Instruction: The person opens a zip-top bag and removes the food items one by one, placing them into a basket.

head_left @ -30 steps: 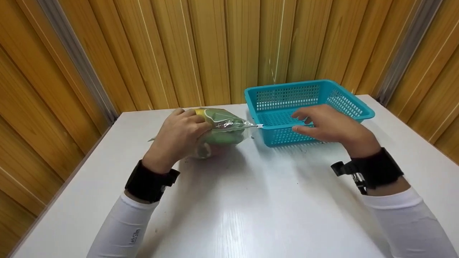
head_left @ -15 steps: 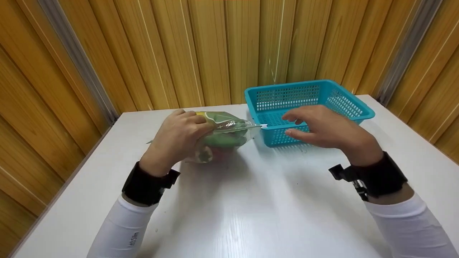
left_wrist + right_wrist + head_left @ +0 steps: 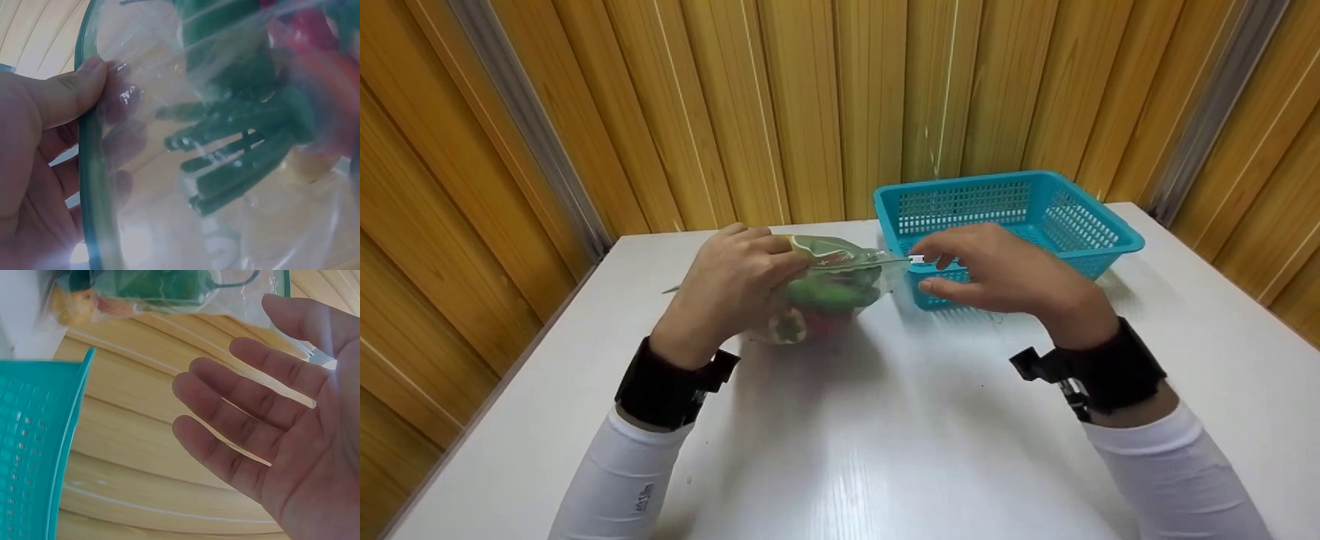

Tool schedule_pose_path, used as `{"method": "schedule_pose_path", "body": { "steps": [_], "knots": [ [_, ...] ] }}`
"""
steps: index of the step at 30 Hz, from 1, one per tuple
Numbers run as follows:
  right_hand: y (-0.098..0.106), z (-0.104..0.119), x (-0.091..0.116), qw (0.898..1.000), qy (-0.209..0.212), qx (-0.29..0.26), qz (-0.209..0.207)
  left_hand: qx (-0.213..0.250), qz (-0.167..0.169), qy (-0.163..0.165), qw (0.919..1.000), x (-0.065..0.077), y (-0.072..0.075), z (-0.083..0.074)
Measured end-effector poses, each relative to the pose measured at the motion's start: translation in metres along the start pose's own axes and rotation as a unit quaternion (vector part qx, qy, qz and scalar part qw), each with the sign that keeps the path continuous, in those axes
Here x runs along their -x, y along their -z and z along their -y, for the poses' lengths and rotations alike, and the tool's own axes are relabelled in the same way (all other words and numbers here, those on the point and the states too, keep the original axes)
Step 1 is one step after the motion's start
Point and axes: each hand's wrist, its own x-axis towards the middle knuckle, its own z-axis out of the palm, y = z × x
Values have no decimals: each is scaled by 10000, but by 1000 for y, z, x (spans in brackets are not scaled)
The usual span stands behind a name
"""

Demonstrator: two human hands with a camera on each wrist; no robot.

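Observation:
A clear zip-top bag (image 3: pixel 844 259) with a green edge is held up over the table by my left hand (image 3: pixel 735 285), which pinches its zip edge between thumb and fingers. Through the plastic, the left wrist view shows a bunch of green stalks (image 3: pixel 236 152) and a red-orange piece (image 3: pixel 329 95). A green pepper (image 3: pixel 163 284) with a curved stem shows in the right wrist view, beside a yellow piece (image 3: pixel 73 306). My right hand (image 3: pixel 997 274) has its fingers spread and loosely bent, fingertips right by the white zip slider (image 3: pixel 916 259) at the bag's right end.
Behind my right hand, a turquoise perforated basket (image 3: pixel 960 180) stands at the back right of the white table (image 3: pixel 870 435). Wood-patterned panel walls (image 3: pixel 795 112) enclose the table's back and sides.
My right hand has moved left, from over the basket's front to the slider end of the bag. My left hand and the bag have hardly shifted.

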Motion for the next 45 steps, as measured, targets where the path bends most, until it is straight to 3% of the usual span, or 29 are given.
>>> {"method": "schedule_pose_path", "body": {
  "steps": [4,8,16,25,32,39,45],
  "knots": [
    [-6,7,-13,9991,335,-174,-167,16,-41,28,10000,3,2,0],
    [-9,12,-21,9957,656,-192,-623,16,-104,38,9999,4,5,1],
    [-13,14,-26,9814,1325,-42,-1391,111,-141,124,9998,4,8,4],
    [-14,17,-22,9700,1434,548,-1885,332,327,310,9984,-1,13,-5],
    [-20,18,-26,9550,1558,992,-2319,216,312,268,9989,-8,14,-26],
    [-32,25,-29,9533,1660,978,-2327,73,64,126,9999,-15,8,-47],
    [-41,36,-33,9498,2044,866,-2205,-151,-244,-43,9996,-14,1,-56]
  ]
}}
